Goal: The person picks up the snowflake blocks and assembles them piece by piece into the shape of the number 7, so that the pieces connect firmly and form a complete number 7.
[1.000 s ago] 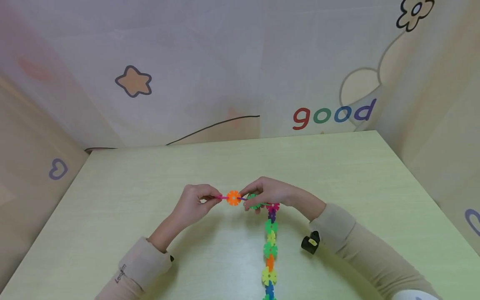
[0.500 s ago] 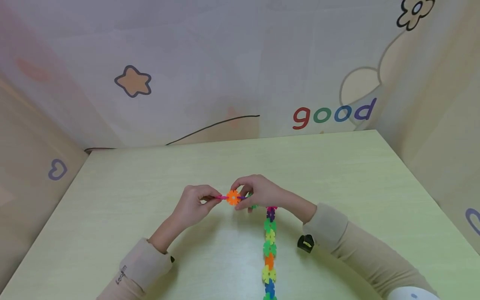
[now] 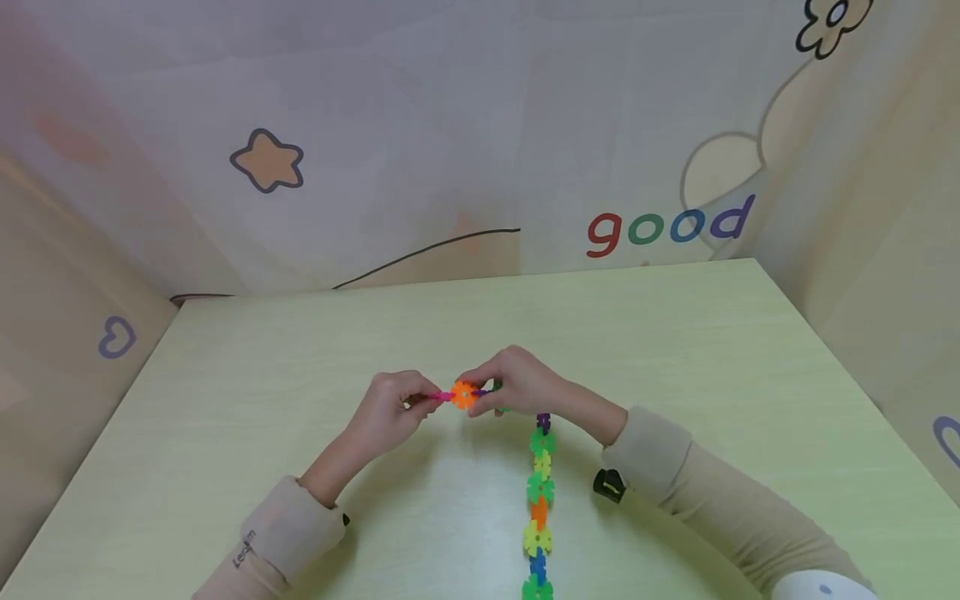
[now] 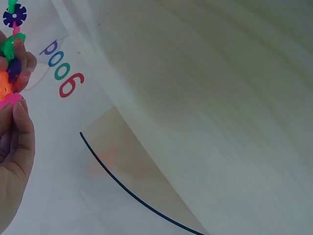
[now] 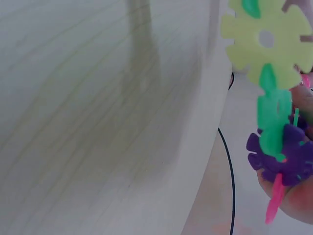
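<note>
A chain of interlocked plastic snowflake discs runs between the hands in the head view and trails toward the near edge. My left hand (image 3: 393, 421) pinches the pink disc (image 3: 446, 397) at the chain's end, edge-on. Beside it, the orange disc (image 3: 463, 395) is pinched between thumb and forefinger of my right hand (image 3: 528, 385). A purple disc (image 4: 14, 70) and a green disc (image 4: 10, 48) follow, partly covered by the right fingers. In the right wrist view a yellow disc (image 5: 266, 39), a green one (image 5: 274, 115) and another purple one (image 5: 281, 156) hang close to the camera.
Below both hands lies a pale wooden table (image 3: 300, 350). A printed cloth backdrop (image 3: 420, 125) closes off its back and sides. A black device (image 3: 610, 485) sits at the right cuff, and a white rounded object (image 3: 821, 586) shows at the lower right.
My right hand has moved left along the chain, from near the green disc onto the orange one. The hanging part has risen slightly. The left hand keeps its pinch on the pink disc.
</note>
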{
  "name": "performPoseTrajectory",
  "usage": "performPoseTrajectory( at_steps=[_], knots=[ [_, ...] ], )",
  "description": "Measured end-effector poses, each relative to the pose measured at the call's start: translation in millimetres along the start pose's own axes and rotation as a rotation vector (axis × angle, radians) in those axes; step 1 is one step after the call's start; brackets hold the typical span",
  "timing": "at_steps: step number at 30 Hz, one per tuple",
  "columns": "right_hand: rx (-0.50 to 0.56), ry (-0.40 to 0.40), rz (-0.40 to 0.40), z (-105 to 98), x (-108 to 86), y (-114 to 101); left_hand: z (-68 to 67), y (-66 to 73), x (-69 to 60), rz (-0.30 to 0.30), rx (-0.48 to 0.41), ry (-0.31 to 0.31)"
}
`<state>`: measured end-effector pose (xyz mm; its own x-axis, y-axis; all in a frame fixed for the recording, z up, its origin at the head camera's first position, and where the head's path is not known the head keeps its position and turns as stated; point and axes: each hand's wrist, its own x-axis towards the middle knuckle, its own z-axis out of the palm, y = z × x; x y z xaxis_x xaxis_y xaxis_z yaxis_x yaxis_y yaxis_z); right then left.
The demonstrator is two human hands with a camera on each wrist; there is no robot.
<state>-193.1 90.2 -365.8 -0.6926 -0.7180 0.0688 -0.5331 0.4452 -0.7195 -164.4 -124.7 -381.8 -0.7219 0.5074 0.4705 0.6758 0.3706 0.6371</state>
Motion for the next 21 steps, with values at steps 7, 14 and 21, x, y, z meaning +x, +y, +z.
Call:
performPoseTrajectory(
  at_steps=[7, 14, 21],
  knots=[
    [0.013, -0.018, -0.027, -1.6, -0.1, -1.8, 2.0, -0.4, 1.5, 0.027, 0.002, 0.000],
    [0.013, -0.016, -0.058, -2.0, -0.1, -0.3, 0.5, 3.9, 3.1, 0.040, 0.033, -0.012],
    [-0.029, -0.025, -0.097, -1.9, 1.7, 0.8, 1.8, 2.4, 4.1, 0.053, 0.055, -0.035]
  ],
)
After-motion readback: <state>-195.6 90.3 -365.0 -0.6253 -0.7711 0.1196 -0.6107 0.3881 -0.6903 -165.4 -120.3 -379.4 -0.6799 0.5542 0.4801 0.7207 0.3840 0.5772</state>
